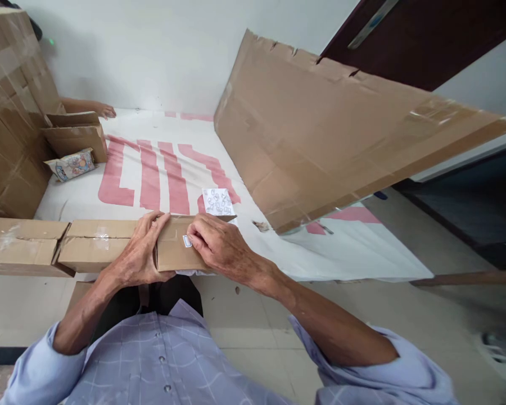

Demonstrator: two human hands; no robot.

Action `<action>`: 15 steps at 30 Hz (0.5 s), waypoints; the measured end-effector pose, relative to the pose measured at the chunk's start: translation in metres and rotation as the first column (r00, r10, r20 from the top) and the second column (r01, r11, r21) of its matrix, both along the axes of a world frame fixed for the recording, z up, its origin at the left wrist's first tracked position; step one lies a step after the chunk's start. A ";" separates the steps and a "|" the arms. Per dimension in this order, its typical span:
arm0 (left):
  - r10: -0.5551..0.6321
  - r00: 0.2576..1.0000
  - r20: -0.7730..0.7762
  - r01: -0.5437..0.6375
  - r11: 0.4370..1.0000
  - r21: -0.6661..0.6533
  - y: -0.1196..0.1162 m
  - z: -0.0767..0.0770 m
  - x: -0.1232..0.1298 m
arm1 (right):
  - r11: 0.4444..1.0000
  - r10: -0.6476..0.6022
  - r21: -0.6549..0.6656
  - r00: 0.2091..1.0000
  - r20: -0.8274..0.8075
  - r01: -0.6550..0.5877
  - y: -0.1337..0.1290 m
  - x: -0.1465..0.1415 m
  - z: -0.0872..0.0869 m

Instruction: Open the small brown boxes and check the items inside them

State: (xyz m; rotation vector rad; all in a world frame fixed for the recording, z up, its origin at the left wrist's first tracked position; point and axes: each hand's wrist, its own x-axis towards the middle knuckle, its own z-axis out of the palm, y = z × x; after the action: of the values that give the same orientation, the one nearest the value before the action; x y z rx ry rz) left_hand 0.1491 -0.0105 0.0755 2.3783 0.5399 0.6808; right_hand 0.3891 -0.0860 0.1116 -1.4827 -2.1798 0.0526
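Note:
My left hand (141, 250) is wrapped round the left end of a small brown cardboard box (175, 256) at the table's front edge, thumb on top. Curled closed over the right part of the same box is my right hand (217, 247). Its thumb and fingertips are at a small white label with a blue border (187, 241) on the box's face. Behind the box lies a white sheet of blue-outlined labels (217, 201); the box and my right hand hide its near edge.
Closed, taped boxes (96, 236) line the front edge to my left. An open carton (78, 138) and a printed packet (71, 165) stand at the back left, near another person's hand (105, 110). A large cardboard panel (320, 129) leans at the right.

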 end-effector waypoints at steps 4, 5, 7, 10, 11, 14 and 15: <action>0.002 1.000 0.003 -0.002 1.000 0.004 0.001 -0.001 0.000 | 0.999 -0.012 -0.037 0.998 -0.055 0.010 -0.002 0.002 0.002; 0.001 1.000 0.003 -0.001 1.000 0.004 0.001 -0.001 0.000 | 0.999 -0.014 -0.041 0.998 -0.061 0.011 -0.002 0.003 0.002; 0.003 1.000 -0.002 -0.003 1.000 0.005 0.000 0.000 0.000 | 0.999 -0.005 -0.046 0.998 -0.063 0.002 -0.001 0.003 0.003; 0.008 1.000 -0.010 -0.008 1.000 0.008 0.000 0.002 -0.001 | 0.999 0.012 -0.042 0.998 -0.060 -0.015 0.000 0.002 0.002; 0.005 1.000 -0.010 -0.005 1.000 0.010 0.000 0.003 -0.001 | 0.999 0.017 -0.036 0.998 -0.057 -0.019 0.001 0.002 0.001; 0.003 1.000 -0.015 -0.002 1.000 0.016 0.001 0.004 -0.001 | 1.000 0.031 -0.001 0.998 -0.051 -0.031 0.003 0.001 -0.002; 0.009 1.000 -0.021 -0.008 1.000 0.016 0.001 0.004 -0.002 | 0.999 0.038 0.016 0.998 -0.056 -0.037 0.003 0.001 -0.003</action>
State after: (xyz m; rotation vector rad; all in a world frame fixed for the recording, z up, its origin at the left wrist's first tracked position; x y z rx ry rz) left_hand 0.1475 -0.0095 0.0796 2.4023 0.5557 0.6665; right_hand 0.3896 -0.0831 0.1090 -1.4156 -2.1585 0.0889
